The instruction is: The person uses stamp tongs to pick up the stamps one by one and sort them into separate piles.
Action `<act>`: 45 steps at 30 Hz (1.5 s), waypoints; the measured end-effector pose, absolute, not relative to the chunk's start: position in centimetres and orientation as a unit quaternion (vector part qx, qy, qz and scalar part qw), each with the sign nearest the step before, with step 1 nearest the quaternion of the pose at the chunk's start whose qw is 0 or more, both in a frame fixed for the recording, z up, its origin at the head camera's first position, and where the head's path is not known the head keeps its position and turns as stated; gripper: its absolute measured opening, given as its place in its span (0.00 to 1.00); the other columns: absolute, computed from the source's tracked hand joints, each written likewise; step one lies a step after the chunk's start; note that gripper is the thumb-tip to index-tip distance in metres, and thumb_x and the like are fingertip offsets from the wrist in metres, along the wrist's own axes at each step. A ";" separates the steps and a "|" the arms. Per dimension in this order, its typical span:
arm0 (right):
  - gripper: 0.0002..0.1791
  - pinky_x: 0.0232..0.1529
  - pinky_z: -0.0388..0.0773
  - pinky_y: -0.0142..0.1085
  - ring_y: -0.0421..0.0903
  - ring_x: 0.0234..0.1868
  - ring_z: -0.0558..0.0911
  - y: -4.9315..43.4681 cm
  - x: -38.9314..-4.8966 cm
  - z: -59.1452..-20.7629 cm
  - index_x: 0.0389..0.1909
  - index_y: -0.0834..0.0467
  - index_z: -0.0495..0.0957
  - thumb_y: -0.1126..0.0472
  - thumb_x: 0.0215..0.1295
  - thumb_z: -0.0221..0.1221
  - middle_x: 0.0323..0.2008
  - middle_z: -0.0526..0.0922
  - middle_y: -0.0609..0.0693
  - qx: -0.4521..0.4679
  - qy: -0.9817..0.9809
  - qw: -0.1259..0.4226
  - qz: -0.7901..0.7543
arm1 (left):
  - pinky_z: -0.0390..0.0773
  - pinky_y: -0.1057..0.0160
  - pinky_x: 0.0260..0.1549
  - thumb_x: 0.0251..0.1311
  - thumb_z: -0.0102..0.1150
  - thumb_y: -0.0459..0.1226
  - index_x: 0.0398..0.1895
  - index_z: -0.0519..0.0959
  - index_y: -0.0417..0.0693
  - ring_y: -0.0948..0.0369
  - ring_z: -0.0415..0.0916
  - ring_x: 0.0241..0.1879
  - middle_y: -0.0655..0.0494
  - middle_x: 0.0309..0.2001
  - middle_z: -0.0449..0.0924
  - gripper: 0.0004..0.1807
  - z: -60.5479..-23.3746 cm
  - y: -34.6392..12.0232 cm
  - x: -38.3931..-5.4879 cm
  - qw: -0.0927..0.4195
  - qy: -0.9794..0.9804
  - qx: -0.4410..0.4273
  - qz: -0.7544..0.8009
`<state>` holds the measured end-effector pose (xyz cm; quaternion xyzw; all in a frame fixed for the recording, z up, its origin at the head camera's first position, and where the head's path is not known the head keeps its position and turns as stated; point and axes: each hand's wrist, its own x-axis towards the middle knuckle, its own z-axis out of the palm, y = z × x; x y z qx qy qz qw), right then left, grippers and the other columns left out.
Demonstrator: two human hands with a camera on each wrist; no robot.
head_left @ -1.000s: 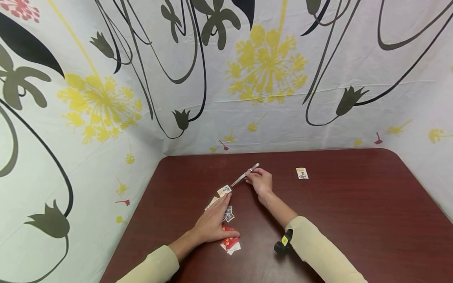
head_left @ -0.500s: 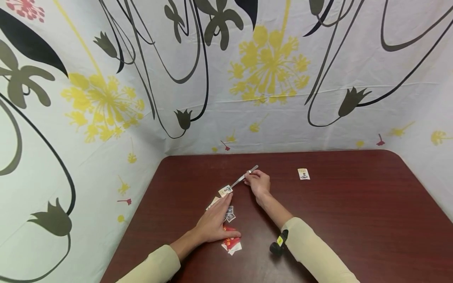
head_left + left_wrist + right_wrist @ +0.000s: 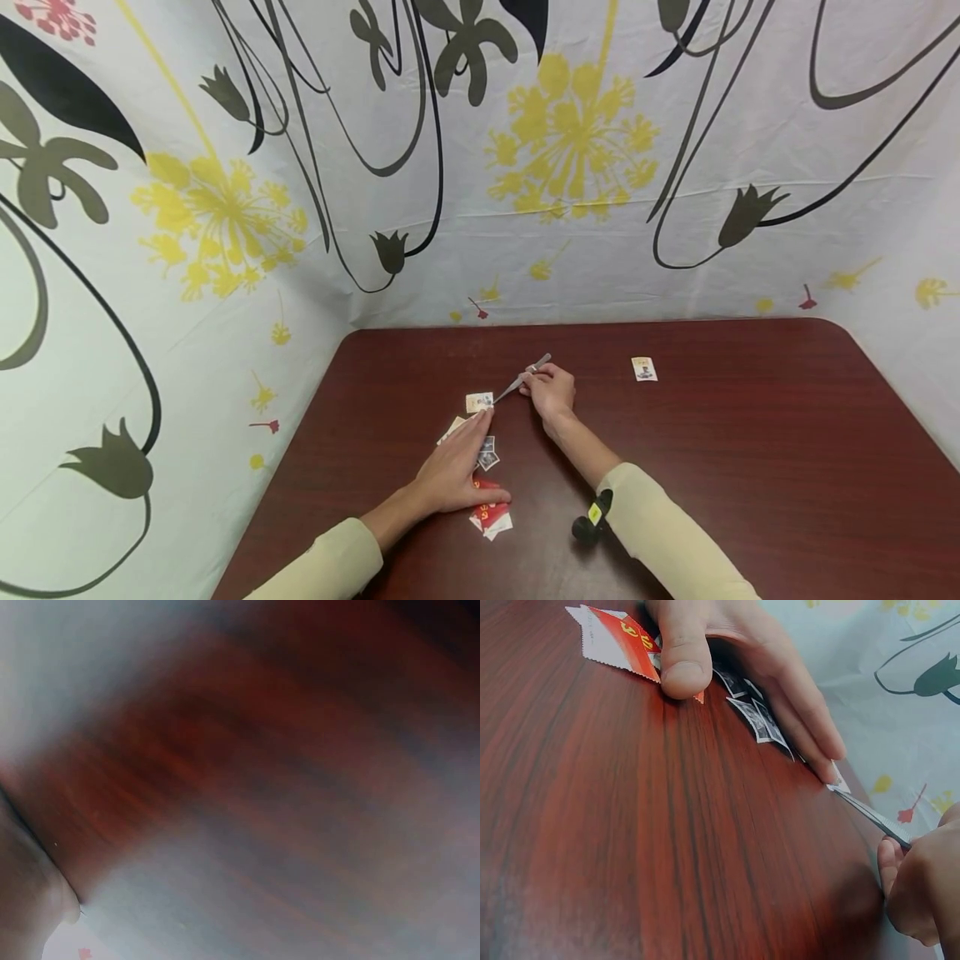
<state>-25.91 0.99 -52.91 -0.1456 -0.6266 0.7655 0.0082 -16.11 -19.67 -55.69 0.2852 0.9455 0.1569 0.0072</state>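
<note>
My left hand (image 3: 450, 475) lies with fingers extended over small stamps on the table. Its thumb rests on red stamps (image 3: 491, 518) with toothed edges. Grey picture stamps (image 3: 487, 455) and a cream stamp (image 3: 450, 429) are partly covered by the palm and fingers. At its fingertips lies a pale stamp (image 3: 478, 402) with a small dark picture. My right hand (image 3: 551, 392) pinches metal tweezers (image 3: 512, 387); in the right wrist view the tips of the tweezers (image 3: 866, 812) meet that stamp's corner beside a left fingertip. The left wrist view is mostly blurred tabletop.
Another pale stamp (image 3: 643, 369) lies alone towards the back right of the dark red wood table (image 3: 720, 467). A patterned white cloth (image 3: 465, 183) hangs behind and at the left. A black device (image 3: 592, 518) is strapped at the right wrist.
The pale stamp at the left fingertips has turned from slanted to nearly level. The tweezer tips have shifted slightly towards its lower right corner. The left hand keeps its place on the stamps.
</note>
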 end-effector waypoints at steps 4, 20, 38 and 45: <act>0.05 0.37 0.88 0.33 0.44 0.34 0.90 1.5 -25.6 -52.9 0.44 0.72 0.79 0.75 0.71 0.63 0.49 0.87 0.70 -0.148 -0.624 0.009 0.767 | 0.58 0.49 0.78 0.51 0.60 0.80 0.88 0.41 0.46 0.56 0.46 0.84 0.49 0.86 0.47 0.74 -55.7 -19.7 -16.0 0.011 0.947 0.278 0.159; 0.07 0.39 0.88 0.35 0.41 0.31 0.89 2.9 -24.0 -52.8 0.46 0.74 0.79 0.76 0.70 0.63 0.50 0.87 0.70 -0.158 -0.618 -0.008 0.770 | 0.60 0.48 0.78 0.51 0.61 0.80 0.88 0.41 0.46 0.54 0.49 0.83 0.50 0.86 0.48 0.74 -55.9 -19.9 -15.8 0.007 0.947 0.276 0.163; 0.10 0.41 0.88 0.34 0.40 0.33 0.88 3.4 -23.7 -52.5 0.50 0.77 0.77 0.77 0.71 0.61 0.57 0.83 0.74 -0.150 -0.594 -0.018 0.791 | 0.61 0.48 0.77 0.50 0.62 0.79 0.88 0.43 0.48 0.54 0.51 0.83 0.51 0.86 0.50 0.74 -55.8 -19.7 -16.0 0.008 0.949 0.271 0.161; 0.09 0.41 0.89 0.36 0.42 0.33 0.89 3.6 -23.7 -52.5 0.48 0.76 0.76 0.77 0.71 0.62 0.53 0.85 0.73 -0.153 -0.591 -0.003 0.792 | 0.60 0.48 0.78 0.51 0.64 0.78 0.88 0.43 0.47 0.53 0.50 0.83 0.49 0.85 0.50 0.74 -55.6 -19.5 -16.0 0.006 0.947 0.277 0.163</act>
